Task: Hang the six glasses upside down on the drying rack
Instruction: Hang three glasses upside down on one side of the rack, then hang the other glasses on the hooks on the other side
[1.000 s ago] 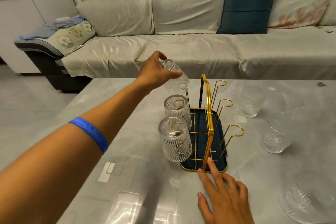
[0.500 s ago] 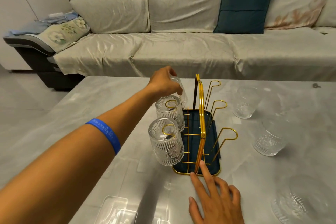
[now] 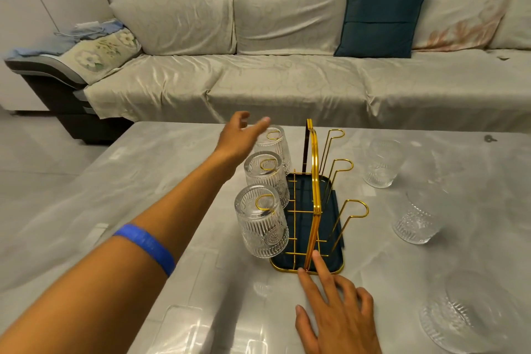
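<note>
A gold wire drying rack [image 3: 314,181] with a dark tray stands mid-table. Three ribbed glasses hang upside down on its left hooks: near [image 3: 261,223], middle [image 3: 265,174] and far [image 3: 275,144]. My left hand [image 3: 238,133] hovers open just left of the far glass, fingers spread, holding nothing. My right hand [image 3: 336,313] lies flat on the table, its fingertips touching the rack's near end. Three more glasses stand upright on the table to the right: far [image 3: 380,162], middle [image 3: 419,215] and near [image 3: 471,313]. The rack's three right hooks [image 3: 353,207] carry nothing.
The grey marble-look table [image 3: 143,181] has clear plastic corner pads near its front edge. A long beige sofa [image 3: 287,89] with a teal cushion [image 3: 382,14] runs behind the table. A small dark object [image 3: 490,138] lies at the far right.
My left hand lowered the third glass onto the far left hook and let go; its fingers have opened. My right hand stayed at the rack's near end.
</note>
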A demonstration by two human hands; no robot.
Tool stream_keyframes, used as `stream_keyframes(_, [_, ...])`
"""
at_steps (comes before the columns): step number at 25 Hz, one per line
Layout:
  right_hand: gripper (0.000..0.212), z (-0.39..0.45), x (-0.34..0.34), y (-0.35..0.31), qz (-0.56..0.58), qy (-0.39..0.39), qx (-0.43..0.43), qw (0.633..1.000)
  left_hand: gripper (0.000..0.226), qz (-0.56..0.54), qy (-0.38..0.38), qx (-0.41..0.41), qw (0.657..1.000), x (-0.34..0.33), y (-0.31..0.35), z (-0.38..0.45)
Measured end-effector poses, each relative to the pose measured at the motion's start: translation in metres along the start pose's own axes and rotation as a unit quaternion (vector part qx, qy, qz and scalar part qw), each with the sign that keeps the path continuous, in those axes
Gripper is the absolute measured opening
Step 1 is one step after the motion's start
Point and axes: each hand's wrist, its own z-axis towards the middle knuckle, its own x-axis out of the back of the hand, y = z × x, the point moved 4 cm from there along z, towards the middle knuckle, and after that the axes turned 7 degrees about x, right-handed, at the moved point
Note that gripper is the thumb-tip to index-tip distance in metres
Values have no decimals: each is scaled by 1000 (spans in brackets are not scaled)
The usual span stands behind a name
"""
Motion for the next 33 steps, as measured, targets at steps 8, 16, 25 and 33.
stream_keyframes(8, [52, -20, 14, -3, 55, 3, 22, 998, 29, 106, 21, 78, 991, 7, -153, -172])
stream_keyframes(16, [49, -119, 40, 46, 346, 339, -281, 828, 42, 312, 35, -71, 947, -51, -153, -186])
stream_keyframes(25, [90, -106, 53, 115, 321, 261, -399, 819, 21, 274, 71, -108, 953, -49, -150, -186])
stream_keyframes(33, [66, -74, 87, 112, 407, 222, -230, 856, 18, 264, 81, -113, 954, -46, -150, -188])
